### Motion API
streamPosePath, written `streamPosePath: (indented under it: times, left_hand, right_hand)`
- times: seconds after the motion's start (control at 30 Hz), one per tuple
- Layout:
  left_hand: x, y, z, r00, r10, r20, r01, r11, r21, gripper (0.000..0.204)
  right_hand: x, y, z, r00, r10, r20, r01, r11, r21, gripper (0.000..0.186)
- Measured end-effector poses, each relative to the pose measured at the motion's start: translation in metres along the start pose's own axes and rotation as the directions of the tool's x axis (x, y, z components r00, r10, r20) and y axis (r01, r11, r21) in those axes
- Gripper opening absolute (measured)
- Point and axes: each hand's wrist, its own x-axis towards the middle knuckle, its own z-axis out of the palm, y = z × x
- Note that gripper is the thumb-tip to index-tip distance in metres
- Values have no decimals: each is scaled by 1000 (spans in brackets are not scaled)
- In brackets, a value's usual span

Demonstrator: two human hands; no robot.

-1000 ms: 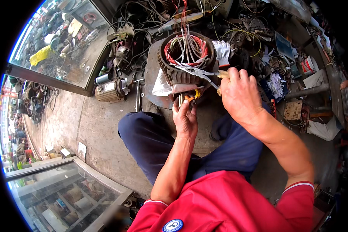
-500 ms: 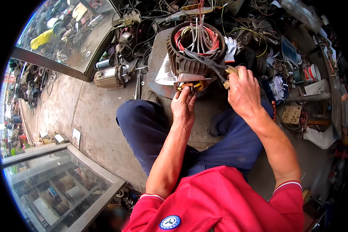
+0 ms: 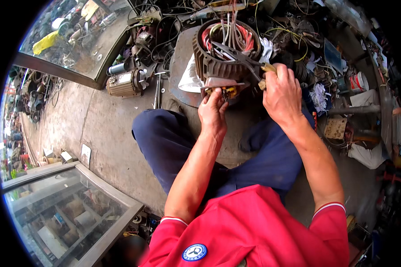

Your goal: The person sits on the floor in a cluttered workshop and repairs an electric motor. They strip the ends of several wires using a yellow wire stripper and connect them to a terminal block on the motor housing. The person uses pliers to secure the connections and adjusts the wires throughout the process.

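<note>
An open motor housing (image 3: 223,70), ribbed and brown, stands upright in front of me, with red and white wires (image 3: 245,38) ringing its opening. At its near side is a terminal box (image 3: 225,83) with yellow and dark parts inside. My left hand (image 3: 213,113) is at this box, thumb and fingers closed on something small that I cannot make out. My right hand (image 3: 283,93) grips the tan handles of a long two-handled metal tool (image 3: 243,60), like shears or long pliers. Its handles are apart, and its dark jaws lie over the housing's near rim.
Beneath the housing is a round worn metal base (image 3: 177,73), with a white bag (image 3: 190,78) beside it. A smaller motor (image 3: 124,83) lies on the floor at left. White gloves (image 3: 266,50) and tangled wires crowd the right. A glass-topped cabinet (image 3: 89,178) stands at near left.
The tool's jaws have tipped up and farther over the housing's opening. My left hand stays at the terminal box with its fingers slightly shifted. The whole view has moved a little.
</note>
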Motion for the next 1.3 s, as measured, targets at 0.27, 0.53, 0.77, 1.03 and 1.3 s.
streamPosePath:
  times: [0.27,0.53,0.77,1.03,1.3]
  left_hand:
    - [-8,6,-7,996,-56,66,54,998,23,55]
    - [-3,6,-8,999,-5,54,0,996,87,51]
    - [2,3,-7,999,21,28,-24,994,109,49]
    - [-10,7,-4,999,35,-29,-27,970,240,50]
    - [-35,37,-13,956,229,183,-289,623,727,37]
  right_hand:
    - [-24,-1,8,983,169,-70,-141,945,295,32]
    - [-47,32,80,657,540,526,-745,570,346,36]
    - [-9,66,172,762,389,517,-647,473,598,39]
    - [-75,-43,102,520,373,769,-739,-255,623,29]
    - [-46,-92,94,531,268,804,-451,-713,537,27]
